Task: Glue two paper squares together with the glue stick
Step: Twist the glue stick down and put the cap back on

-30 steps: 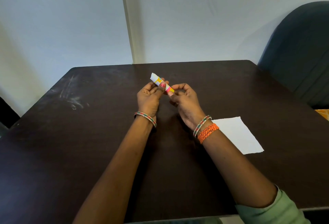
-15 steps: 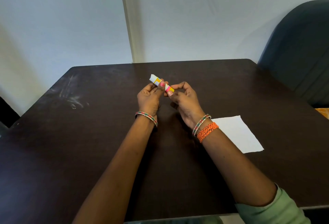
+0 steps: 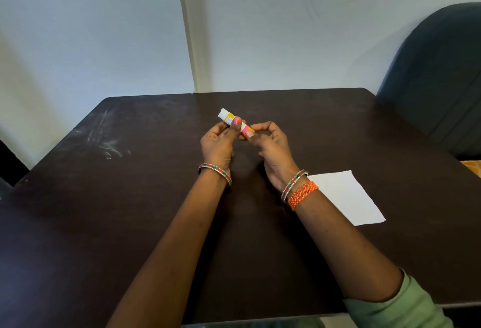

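Note:
A small glue stick [image 3: 228, 118] with a white end and a yellow and pink label is held above the middle of the dark table [image 3: 130, 210]. My left hand [image 3: 217, 145] grips its body with thumb and fingers. My right hand [image 3: 270, 148] pinches its near, pink end. White paper [image 3: 343, 197] lies flat on the table to the right of my right wrist; I cannot tell whether it is one sheet or two stacked.
A dark blue chair back [image 3: 437, 80] stands at the table's far right corner. A pale wall [image 3: 104, 28] runs right behind the table's far edge. Scuff marks [image 3: 104, 142] show on the table's left side.
Both hands keep hold of the glue stick in nearly the same spot. The fingers shift slightly around it. The paper has not moved.

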